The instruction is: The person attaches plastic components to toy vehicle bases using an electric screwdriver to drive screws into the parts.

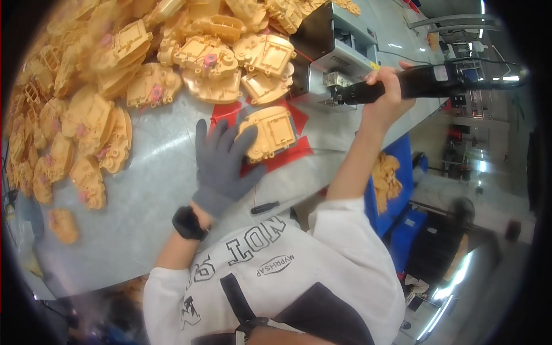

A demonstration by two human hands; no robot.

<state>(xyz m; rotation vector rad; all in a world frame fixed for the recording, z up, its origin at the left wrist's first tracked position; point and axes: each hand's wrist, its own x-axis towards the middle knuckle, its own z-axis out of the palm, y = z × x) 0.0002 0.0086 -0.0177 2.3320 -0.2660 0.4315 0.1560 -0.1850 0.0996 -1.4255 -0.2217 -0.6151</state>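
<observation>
Left hand (221, 164), in a grey knit glove, lies flat on the grey table (149, 201) with fingers spread wide. The fingertips press the left edge of a yellow plastic housing (268, 133); nothing is gripped, only held down. A black wrist device (188, 223) sits just behind the glove cuff.

The yellow plastic housing rests on a red mat (290, 155), open side up, ribs and screw posts showing. Its shape is roughly rectangular with rounded corners. Its long axis runs from the gloved fingertips up and away toward the grey machine (336, 52); the far short end points at that machine.

Right hand (386, 92), bare, is raised beyond the housing, on the side away from the glove. Its fingers are wrapped fully round a black electric screwdriver (420, 83). The tool lies nearly level, bit end pointing toward the grey machine and hovering above and beyond the housing, not touching it. Its tail end points away from the housing, toward the room's right side.

A large heap of similar yellow parts (144, 69), some with pink gears, fills the table beyond and to the glove side of the housing. A small dark tool (264, 207) lies near the table edge, on the person's side of the housing. A blue bin (397, 190) with more yellow parts stands below the table edge, to the screwdriver side of the housing.
</observation>
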